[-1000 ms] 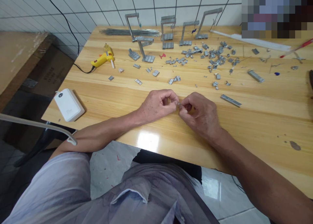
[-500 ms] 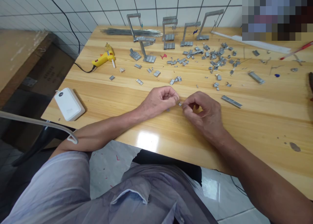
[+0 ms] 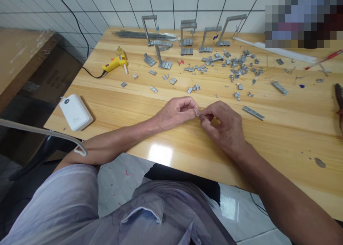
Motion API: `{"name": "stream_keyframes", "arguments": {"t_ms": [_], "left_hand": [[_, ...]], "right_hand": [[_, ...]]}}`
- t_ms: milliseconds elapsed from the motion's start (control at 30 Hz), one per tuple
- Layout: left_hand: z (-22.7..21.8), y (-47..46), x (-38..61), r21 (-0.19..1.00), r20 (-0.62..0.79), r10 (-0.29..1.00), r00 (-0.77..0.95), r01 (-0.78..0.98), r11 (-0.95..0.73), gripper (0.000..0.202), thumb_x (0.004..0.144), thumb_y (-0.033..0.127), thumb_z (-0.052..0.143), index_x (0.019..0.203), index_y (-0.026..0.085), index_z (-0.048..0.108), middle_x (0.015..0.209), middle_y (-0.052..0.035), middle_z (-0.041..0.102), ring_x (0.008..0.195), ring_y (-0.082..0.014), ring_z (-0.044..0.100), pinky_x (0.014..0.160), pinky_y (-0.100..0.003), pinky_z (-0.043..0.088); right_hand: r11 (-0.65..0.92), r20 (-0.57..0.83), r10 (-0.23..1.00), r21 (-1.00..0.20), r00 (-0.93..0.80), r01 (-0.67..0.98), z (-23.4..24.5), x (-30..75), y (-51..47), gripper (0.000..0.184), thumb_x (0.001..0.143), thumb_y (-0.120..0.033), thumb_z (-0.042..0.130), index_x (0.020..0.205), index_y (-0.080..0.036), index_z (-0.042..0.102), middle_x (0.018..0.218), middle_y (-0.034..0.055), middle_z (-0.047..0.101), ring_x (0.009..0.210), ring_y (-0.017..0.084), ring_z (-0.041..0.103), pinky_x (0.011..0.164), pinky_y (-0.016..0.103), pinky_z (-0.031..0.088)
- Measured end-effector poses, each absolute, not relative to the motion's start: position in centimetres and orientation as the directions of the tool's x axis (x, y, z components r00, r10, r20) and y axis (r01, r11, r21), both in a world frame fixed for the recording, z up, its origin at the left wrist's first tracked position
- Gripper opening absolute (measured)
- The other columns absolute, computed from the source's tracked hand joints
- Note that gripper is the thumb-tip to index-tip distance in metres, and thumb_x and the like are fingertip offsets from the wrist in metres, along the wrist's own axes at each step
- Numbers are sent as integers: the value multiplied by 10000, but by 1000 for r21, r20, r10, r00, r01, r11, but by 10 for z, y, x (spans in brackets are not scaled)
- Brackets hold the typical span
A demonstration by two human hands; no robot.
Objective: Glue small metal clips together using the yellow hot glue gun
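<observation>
Between the fingertips of both hands, just over the wooden table [image 3: 128,109], is a tiny silvery metal piece [image 3: 198,115], mostly covered by the fingers. My left hand [image 3: 178,113] comes from the left with thumb and forefinger pinched on one side of it. From the right, my right hand [image 3: 225,127] pinches at its other side, the remaining fingers curled. A ridged metal strip [image 3: 253,113] lies to the right of my right hand. Beyond my hands are a small cluster of metal pieces [image 3: 193,89] and several scraps [image 3: 241,68].
Several metal stands with upright posts [image 3: 158,54] are at the back, by a bundle of thin wires [image 3: 144,35]. On the left lie a yellow glue gun [image 3: 115,62] and a white power bank [image 3: 76,113]. A red pen [image 3: 324,59] is at far right.
My fingertips have come closer together around the tiny metal piece, which shows less than before. The whole view has shifted slightly; the objects on the table stay where they were.
</observation>
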State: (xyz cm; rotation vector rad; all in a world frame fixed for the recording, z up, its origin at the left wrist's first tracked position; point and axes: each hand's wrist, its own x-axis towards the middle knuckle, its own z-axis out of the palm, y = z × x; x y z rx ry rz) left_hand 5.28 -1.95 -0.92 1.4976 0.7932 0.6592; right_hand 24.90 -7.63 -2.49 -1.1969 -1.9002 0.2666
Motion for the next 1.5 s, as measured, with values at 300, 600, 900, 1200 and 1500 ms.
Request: {"name": "stream_keyframes", "arguments": {"t_ms": [300, 600, 900, 1200, 1500], "left_hand": [[-9, -23, 56, 994, -60, 790, 610, 108, -8, 45, 797, 177, 645, 828, 160, 617, 710, 47, 566, 620, -72, 471, 597, -232, 358], [-9, -23, 55, 979, -19, 788, 615, 170, -109, 44, 841, 180, 574, 871, 167, 605, 710, 51, 524, 630, -82, 432, 581, -235, 323], [-11, -19, 51, 874, 60, 802, 595, 356, -330, 51, 842, 150, 552, 866, 194, 563, 772, 33, 605, 688, -107, 522, 633, -250, 376], [-5, -18, 47, 963, -9, 763, 647, 211, -167, 188, 952, 359, 596, 916, 177, 624, 813, 3, 597, 725, -123, 512, 660, -262, 396], [-4, -17, 51, 990, -109, 744, 659, 143, 18, 66, 849, 225, 639, 847, 163, 617, 746, 35, 564, 669, -91, 481, 630, -244, 368]], "right_hand": [[539, 600, 777, -474, -193, 696, -32, 248, -77, 120, 863, -128, 605, 824, -238, 630, 783, 19, 658, 699, 174, 611, 638, 317, 475], [538, 601, 784, -538, -152, 648, -30, 246, -76, 169, 821, -78, 600, 818, -245, 616, 771, -4, 636, 706, 159, 604, 639, 304, 462], [464, 497, 863, -706, -94, 535, -21, 248, -77, 166, 837, -89, 643, 795, -249, 628, 748, -20, 631, 670, 143, 572, 628, 300, 453], [482, 513, 848, -645, -132, 594, -22, 253, -74, 140, 855, -115, 629, 814, -247, 650, 748, -7, 656, 676, 160, 602, 640, 314, 472], [507, 552, 814, -522, -181, 685, -29, 248, -76, 124, 892, -153, 595, 872, -246, 674, 824, 30, 682, 703, 179, 633, 653, 325, 509]]}}
